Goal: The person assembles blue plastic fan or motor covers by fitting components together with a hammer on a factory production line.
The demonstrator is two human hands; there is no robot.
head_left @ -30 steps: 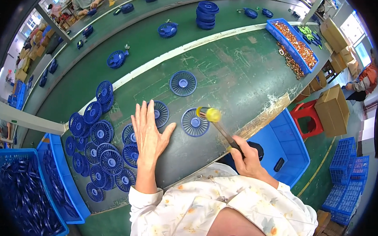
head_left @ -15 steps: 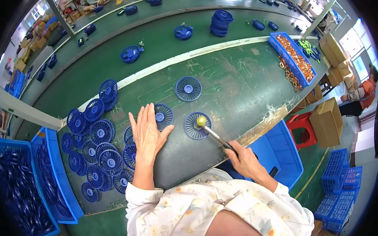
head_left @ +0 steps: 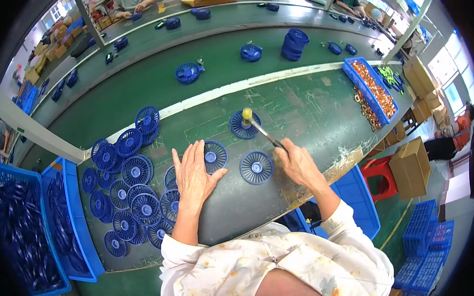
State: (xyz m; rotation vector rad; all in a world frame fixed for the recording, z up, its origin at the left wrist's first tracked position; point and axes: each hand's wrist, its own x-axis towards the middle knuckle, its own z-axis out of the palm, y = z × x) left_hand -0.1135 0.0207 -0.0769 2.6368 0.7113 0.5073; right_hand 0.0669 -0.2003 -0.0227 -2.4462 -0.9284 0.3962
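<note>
My right hand (head_left: 298,164) grips the dark handle of a small mallet (head_left: 260,128); its yellow head hangs over a blue round fan grille (head_left: 238,128) farther back on the green bench. A second blue grille (head_left: 257,167) lies flat just left of that hand. My left hand (head_left: 193,172) rests flat on the bench with fingers spread, its thumb next to a third blue grille (head_left: 215,156).
A heap of several blue grilles (head_left: 126,191) covers the bench to my left, beside blue bins (head_left: 67,225). A blue tray of orange parts (head_left: 374,93) sits far right. A red stool (head_left: 381,178) and cardboard boxes (head_left: 413,166) stand below. Other people work beyond the conveyor.
My right hand has raised the mallet off the near grille and swung it back over the farther grille. My left hand stays flat on the bench.
</note>
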